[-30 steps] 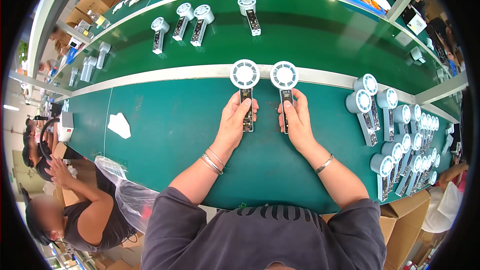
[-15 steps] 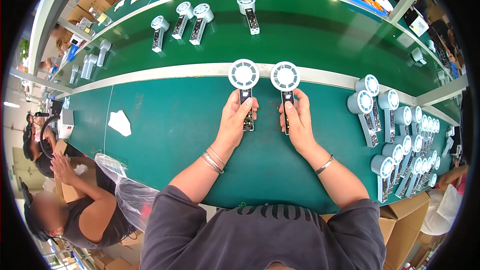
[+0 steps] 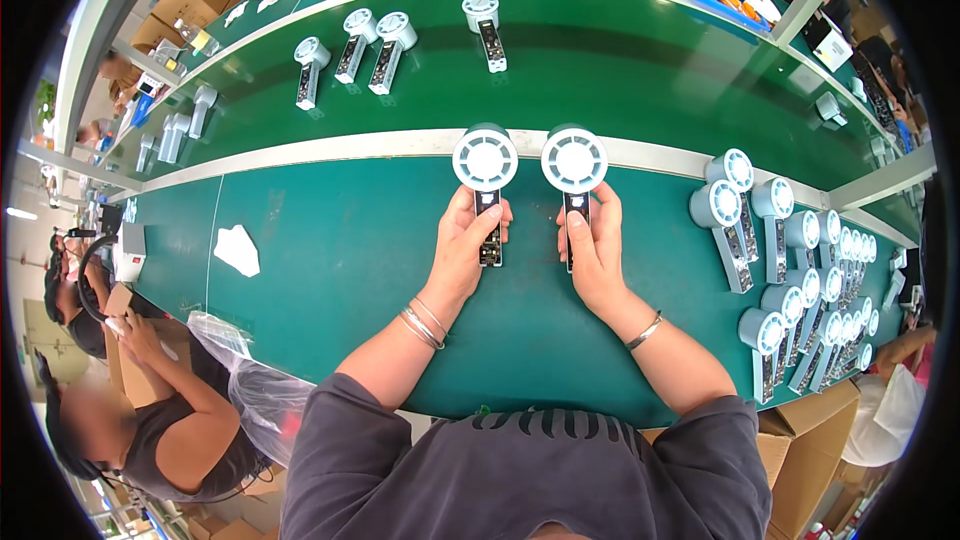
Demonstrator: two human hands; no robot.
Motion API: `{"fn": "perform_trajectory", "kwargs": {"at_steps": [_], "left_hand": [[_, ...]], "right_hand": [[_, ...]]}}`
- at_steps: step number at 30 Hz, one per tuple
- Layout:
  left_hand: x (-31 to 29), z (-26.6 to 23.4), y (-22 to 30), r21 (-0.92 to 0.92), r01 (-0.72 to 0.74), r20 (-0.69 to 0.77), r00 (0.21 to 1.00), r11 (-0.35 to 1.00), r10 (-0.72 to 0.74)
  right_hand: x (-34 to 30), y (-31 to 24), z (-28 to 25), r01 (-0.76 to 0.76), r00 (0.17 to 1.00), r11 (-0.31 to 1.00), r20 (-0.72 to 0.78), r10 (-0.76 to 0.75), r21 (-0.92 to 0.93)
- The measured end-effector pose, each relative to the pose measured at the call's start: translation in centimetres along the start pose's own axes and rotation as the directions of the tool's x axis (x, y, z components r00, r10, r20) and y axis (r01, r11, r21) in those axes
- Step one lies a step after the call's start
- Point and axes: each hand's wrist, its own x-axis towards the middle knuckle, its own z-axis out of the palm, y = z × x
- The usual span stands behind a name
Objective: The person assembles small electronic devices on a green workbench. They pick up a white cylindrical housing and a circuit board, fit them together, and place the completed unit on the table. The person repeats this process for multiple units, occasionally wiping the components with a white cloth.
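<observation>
My left hand (image 3: 463,245) is wrapped round the handle of a pale blue handheld fan (image 3: 485,160), thumb lying on the dark circuit board in the handle. A matching handheld fan (image 3: 574,160) is in my right hand (image 3: 599,248), its thumb likewise pressed on the exposed board. Both fans stand side by side, a small gap apart, round heads pointing away from me and grilles facing up. They are over the green table (image 3: 400,320), near the white ledge (image 3: 370,145). My fingers hide parts of both handles.
Many similar fans (image 3: 768,332) stand in rows at the right. Several more (image 3: 390,50) rest on the green shelf beyond the ledge. A white scrap (image 3: 237,250) lies at the left. A co-worker (image 3: 190,410) is at the left, near clear plastic film (image 3: 265,380). An open carton (image 3: 815,450) is at lower right.
Both fan heads have tilted slightly and look a little larger, while my grip on each stays the same. The left co-worker's hands have moved apart and downward.
</observation>
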Motion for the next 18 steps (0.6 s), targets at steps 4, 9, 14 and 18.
{"fn": "perform_trajectory", "kwargs": {"at_steps": [4,9,14,18], "left_hand": [[-0.03,0.07,-0.04,-0.017,-0.024,0.011,1.0,1.0,0.024],[0.06,0.03,-0.21,-0.036,-0.005,-0.019,1.0,0.999,0.004],[0.15,0.1,-0.25,-0.051,-0.001,-0.025,1.0,0.999,-0.001],[0.23,0.3,-0.32,-0.06,0.001,-0.027,1.0,0.998,-0.003]], "right_hand": [[-0.19,0.26,-0.1,0.161,0.987,0.986,0.026,-0.16,-0.051],[-0.2,0.27,-0.3,0.137,0.99,0.988,0.023,-0.136,-0.07],[-0.11,0.22,-0.37,0.106,0.994,0.993,0.01,-0.106,-0.06],[-0.09,0.21,-0.52,0.097,0.995,0.994,0.004,-0.097,-0.058]]}}
